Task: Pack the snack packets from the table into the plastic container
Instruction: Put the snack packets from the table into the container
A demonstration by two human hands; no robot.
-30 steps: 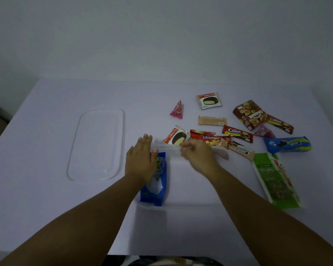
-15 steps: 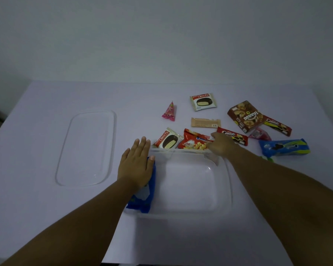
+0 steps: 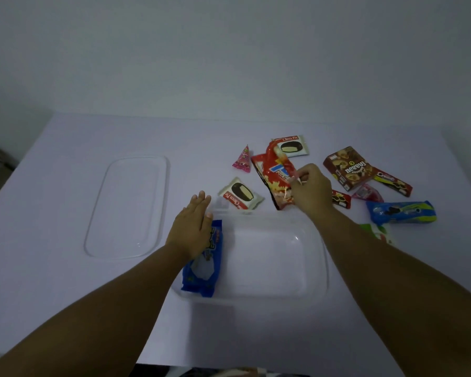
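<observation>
A clear plastic container (image 3: 314, 284) sits on the table in front of me. A blue snack packet (image 3: 203, 270) stands against its left inner wall, and my left hand (image 3: 192, 228) lies flat on that packet and the container's left rim. My right hand (image 3: 309, 189) grips a red potato snack packet (image 3: 273, 176) and holds it lifted and tilted just beyond the container's far rim. Loose packets lie behind: two Choco Pie packets (image 3: 241, 193) (image 3: 291, 146), a pink triangular packet (image 3: 242, 160), a brown biscuit box (image 3: 348, 167) and a blue cookie packet (image 3: 401, 212).
The container's clear lid (image 3: 128, 206) lies flat on the table to the left. A small Oreo packet (image 3: 393, 182), a pink wrapped sweet (image 3: 367, 193) and a green packet (image 3: 379, 232) partly under my right forearm lie at the right. The table's far edge meets a plain wall.
My right hand has closed on the red potato snack packet and lifted it off the table, tilting it upright. My left hand stays on the blue packet.
</observation>
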